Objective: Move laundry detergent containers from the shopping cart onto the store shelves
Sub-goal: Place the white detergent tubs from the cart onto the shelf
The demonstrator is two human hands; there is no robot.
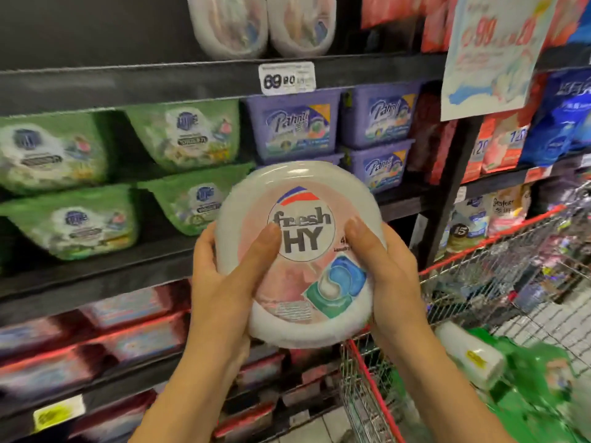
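I hold a round white tub of laundry pods point(307, 282) with a pink "fresh HY" lid in front of the shelves, lid facing me. My left hand point(224, 276) grips its left rim, thumb across the lid. On the tub's right rim sits my right hand point(387, 270), its thumb on the label. Two matching white tubs point(262, 24) stand on the top shelf above a price tag point(287, 77). The shopping cart point(479, 282) with a red rim is at the lower right, holding a white container point(470, 353) and green packs point(540, 394).
Green pod tubs point(182, 135) and purple pod boxes point(294, 126) fill the middle shelf behind the tub. Red packs point(128, 340) line the lower shelves. A paper promo sign point(492, 52) hangs at the upper right beside red and blue bags. The top shelf's left part is dark and bare.
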